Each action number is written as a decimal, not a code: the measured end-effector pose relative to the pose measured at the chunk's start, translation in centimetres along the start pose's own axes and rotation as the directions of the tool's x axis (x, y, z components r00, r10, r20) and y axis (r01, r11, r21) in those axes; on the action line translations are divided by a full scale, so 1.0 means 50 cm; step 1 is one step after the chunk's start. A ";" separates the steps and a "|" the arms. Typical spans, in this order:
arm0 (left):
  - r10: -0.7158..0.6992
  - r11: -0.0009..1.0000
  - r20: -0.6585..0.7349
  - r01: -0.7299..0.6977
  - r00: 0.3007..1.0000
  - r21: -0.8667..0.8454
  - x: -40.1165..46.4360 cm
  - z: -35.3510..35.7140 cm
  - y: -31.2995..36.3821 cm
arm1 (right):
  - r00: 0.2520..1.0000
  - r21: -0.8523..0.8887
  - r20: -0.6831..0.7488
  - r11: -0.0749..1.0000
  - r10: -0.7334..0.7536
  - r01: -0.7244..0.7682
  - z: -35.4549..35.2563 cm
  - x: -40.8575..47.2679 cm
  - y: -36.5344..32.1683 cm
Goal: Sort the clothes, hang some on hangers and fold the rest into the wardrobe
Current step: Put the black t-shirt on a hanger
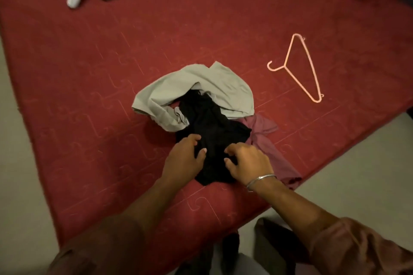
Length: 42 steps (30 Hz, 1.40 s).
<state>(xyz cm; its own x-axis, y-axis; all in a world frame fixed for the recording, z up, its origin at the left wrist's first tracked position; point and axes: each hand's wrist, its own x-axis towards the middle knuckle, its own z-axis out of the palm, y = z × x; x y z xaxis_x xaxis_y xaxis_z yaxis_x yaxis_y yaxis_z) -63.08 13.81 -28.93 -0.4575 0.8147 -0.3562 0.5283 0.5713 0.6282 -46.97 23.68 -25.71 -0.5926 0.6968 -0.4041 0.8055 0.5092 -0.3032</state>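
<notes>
Both hands (214,158) press a crumpled, matte black garment (210,123).

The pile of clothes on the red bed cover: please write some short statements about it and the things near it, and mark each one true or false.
1. Both hands, the left hand and the right hand, rest on the black garment. True.
2. The pink hanger already carries a shirt. False: it lies bare on the red bed cover, apart from the pile.
3. The pale grey garment lies at the far side of the black one. True.
4. The right wrist wears no jewellery. False: a thin metal bangle circles it.
5. The black garment is neatly folded. False: it is crumpled.
</notes>
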 end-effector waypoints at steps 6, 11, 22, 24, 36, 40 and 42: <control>-0.029 1.000 -0.002 0.029 1.000 -0.006 0.176 0.105 -0.023 | 0.988 0.097 -0.143 0.994 0.052 -0.039 0.073 0.177 0.089; -0.067 0.965 0.025 0.059 0.997 0.255 0.196 0.198 -0.023 | 0.962 0.118 -0.085 0.962 0.258 -0.248 0.118 0.269 0.164; -0.179 0.979 0.105 0.188 0.978 -0.085 0.143 0.127 0.042 | 0.955 0.296 -0.188 0.915 -0.227 0.276 0.023 0.207 0.089; -0.153 0.951 -0.012 0.144 0.988 -0.273 0.117 0.105 0.066 | 0.962 0.545 -0.128 0.794 -0.240 0.270 0.012 0.199 0.047; -0.071 0.818 -0.235 -0.079 0.969 -0.570 -0.043 -0.167 0.052 | 0.677 0.455 0.090 0.635 -0.730 0.624 -0.075 0.216 -0.098; -0.086 0.894 -0.394 -0.104 0.915 -0.437 -0.115 -0.272 0.002 | 0.638 0.418 0.053 0.597 -0.768 0.685 -0.118 0.183 -0.163; -0.102 0.928 -0.458 -0.082 0.883 -0.364 -0.152 -0.320 -0.035 | 0.625 0.495 -0.047 0.525 -0.779 0.692 -0.150 0.152 -0.209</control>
<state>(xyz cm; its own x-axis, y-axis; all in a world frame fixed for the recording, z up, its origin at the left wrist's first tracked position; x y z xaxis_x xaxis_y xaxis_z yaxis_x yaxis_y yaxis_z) -71.98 5.02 -16.24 -0.7857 0.6156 -0.0615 0.2669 0.4271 0.8639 -59.86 27.42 -19.11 -0.9978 0.0620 0.0241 0.0102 0.4998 -0.8661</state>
